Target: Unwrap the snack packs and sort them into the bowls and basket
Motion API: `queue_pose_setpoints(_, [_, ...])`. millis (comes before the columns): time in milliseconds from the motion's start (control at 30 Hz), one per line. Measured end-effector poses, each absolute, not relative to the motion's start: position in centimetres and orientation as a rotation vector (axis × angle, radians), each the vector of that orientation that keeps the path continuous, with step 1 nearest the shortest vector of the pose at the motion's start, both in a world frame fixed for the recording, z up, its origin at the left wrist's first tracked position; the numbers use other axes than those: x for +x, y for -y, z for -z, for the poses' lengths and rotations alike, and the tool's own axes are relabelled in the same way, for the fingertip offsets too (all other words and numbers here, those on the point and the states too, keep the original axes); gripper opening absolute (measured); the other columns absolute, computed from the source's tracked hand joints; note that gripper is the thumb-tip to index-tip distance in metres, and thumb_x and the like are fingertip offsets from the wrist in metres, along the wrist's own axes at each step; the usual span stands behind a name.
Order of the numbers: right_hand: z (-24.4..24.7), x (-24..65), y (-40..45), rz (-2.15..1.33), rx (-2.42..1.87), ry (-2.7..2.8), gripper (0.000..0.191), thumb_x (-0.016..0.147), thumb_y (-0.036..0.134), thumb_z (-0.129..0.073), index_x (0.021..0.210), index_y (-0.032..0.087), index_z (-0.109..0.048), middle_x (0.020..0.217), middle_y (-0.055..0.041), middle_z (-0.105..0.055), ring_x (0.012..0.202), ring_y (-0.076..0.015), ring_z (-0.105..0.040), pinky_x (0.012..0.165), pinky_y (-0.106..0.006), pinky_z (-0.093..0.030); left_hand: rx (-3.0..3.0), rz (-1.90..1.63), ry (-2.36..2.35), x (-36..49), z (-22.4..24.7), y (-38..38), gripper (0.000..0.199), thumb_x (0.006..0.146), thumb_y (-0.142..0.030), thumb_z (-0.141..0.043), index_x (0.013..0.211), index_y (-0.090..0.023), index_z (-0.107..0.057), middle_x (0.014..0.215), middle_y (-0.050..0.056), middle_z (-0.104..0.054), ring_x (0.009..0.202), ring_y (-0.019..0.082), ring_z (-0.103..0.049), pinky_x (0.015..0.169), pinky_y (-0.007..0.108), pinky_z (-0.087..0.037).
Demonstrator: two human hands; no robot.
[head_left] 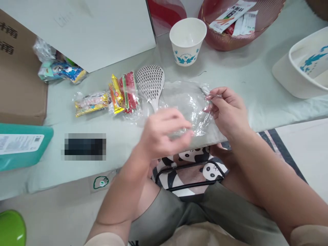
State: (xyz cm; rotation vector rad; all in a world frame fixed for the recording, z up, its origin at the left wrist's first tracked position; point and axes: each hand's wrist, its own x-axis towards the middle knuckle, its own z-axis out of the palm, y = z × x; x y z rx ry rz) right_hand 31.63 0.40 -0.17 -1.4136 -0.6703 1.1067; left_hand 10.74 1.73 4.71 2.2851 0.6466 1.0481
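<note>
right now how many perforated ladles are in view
1: the perforated ladle lies just right of the red-and-green packet, its handle running toward the left hand, which seems to hide the end. Others could be hidden from view.

Bench [261, 73], pale green cover. Far side: white paper cup [186, 49], upright, blue leaf print; beside it, ribbed pink bowl [228, 43] with wrapped sachets [232, 17] inside. Far right: white container [285, 77], similar print. Left: white box [107, 34], cardboard box [23, 85], teal container [44, 136] with white label; dark object [85, 147] nearby, pixelated. Below, lower left: lime-green object [11, 227], partly cropped.
</note>
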Motion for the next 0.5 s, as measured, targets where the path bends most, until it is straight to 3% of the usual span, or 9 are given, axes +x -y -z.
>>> queue_pose_setpoints(100, [0.7,31.8,-0.4,-1.054,-1.372,0.716,0.010,0.084,0.015,-0.061,0.086,0.024,-0.060,0.086,0.0030,-0.065,0.059,-0.0070,-0.058,0.066,-0.025,-0.056,2.142,-1.367,-1.177,8.0,-5.2,-3.6,0.012,0.090,-0.019,-0.063,0.086,-0.024,-0.073,0.085,0.000,-0.070,0.084,0.016,-0.064,0.083,0.036,-0.053])
queue_pose_setpoints(133, [0.9,31.8,-0.4,-1.033,-1.349,0.730,0.010,0.083,0.015,-0.062,0.085,0.025,-0.060,0.084,0.0031,-0.065,0.063,-0.0081,-0.061,0.068,-0.025,-0.056,2.122,-1.310,-1.321,7.1,-5.0,-4.3,0.011,0.088,-0.021,-0.066,0.093,-0.024,-0.075,0.093,0.002,-0.071,0.089,0.018,-0.065,0.084,0.037,-0.054])
queue_pose_setpoints(233, [1.5,31.7,-0.4,-0.982,-1.273,0.765,0.012,0.082,0.014,-0.062,0.082,0.025,-0.061,0.078,0.0033,-0.062,0.075,-0.0109,-0.067,0.076,-0.027,-0.058,2.011,-1.055,-1.653,5.1,-3.6,-5.8,0.041,0.075,-0.025,-0.078,0.116,-0.028,-0.073,0.119,0.006,-0.064,0.096,0.021,-0.067,0.079,0.037,-0.058])
queue_pose_setpoints(333, [1.7,31.4,-0.4,-0.971,-1.228,0.799,0.014,0.082,0.011,-0.060,0.081,0.025,-0.061,0.078,0.0036,-0.062,0.076,-0.0105,-0.068,0.080,-0.028,-0.058,1.925,-1.076,-1.679,4.0,-2.1,-6.3,0.067,0.076,-0.032,-0.082,0.138,-0.035,-0.056,0.140,0.006,-0.054,0.115,0.026,-0.065,0.092,0.044,-0.059])
queue_pose_setpoints(433, [1.5,31.2,-0.3,-0.993,-1.204,0.818,0.014,0.081,0.010,-0.060,0.079,0.025,-0.060,0.076,0.0032,-0.061,0.075,-0.0111,-0.068,0.078,-0.029,-0.057,1.935,-1.158,-1.595,3.2,-1.3,-6.7,0.073,0.079,-0.041,-0.083,0.143,-0.038,-0.048,0.150,0.002,-0.050,0.145,0.032,-0.046,0.111,0.052,-0.050])
queue_pose_setpoints(500, [1.3,31.1,-0.2,-1.043,-1.193,0.819,0.012,0.079,0.013,-0.062,0.077,0.024,-0.059,0.072,0.0030,-0.060,0.072,-0.0119,-0.067,0.074,-0.029,-0.057,1.949,-1.190,-1.501,2.4,-0.7,-7.2,0.074,0.079,-0.047,-0.082,0.143,-0.040,-0.046,0.153,0.000,-0.050,0.151,0.032,-0.039,0.118,0.053,-0.045])
